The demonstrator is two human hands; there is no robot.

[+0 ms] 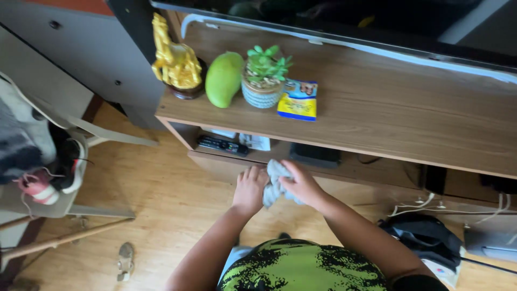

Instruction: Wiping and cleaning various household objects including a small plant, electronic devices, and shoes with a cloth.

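Wooden floorboards [161, 199] and a low wood-grain media cabinet [388, 113] fill the head view, with the dark lower edge of a television [334, 21] along the top. Both hands meet in front of the cabinet's open lower shelf [350, 170], just below its front edge. Left hand [249, 188]: fingers curled onto the left side of a crumpled grey cloth [274, 183]. Right hand [302, 183]: closed over the cloth's right and upper part, thumb side toward the shelf. The cloth is bunched between the two palms, its long axis running roughly upright from the shelf edge down toward the body; it is gripped from both sides, so neither hand is clearly the nearer, though the right covers more of it. Whether the cloth touches the shelf edge cannot be told. Behind the left hand, on the shelf: a black remote control [222, 145] and a white paper [256, 141]; behind the right hand, a black box [315, 155]. On the cabinet top, well above the hands, from left to right: a golden figurine [173, 59] on a dark base, a green mango [223, 79], a small potted succulent [264, 78], and a blue-and-yellow packet [298, 99] lying flat just beside the pot. White cables [431, 205] trail at lower right above a dark bag [425, 237]; a sandal [125, 261] lies on the floor at lower left.
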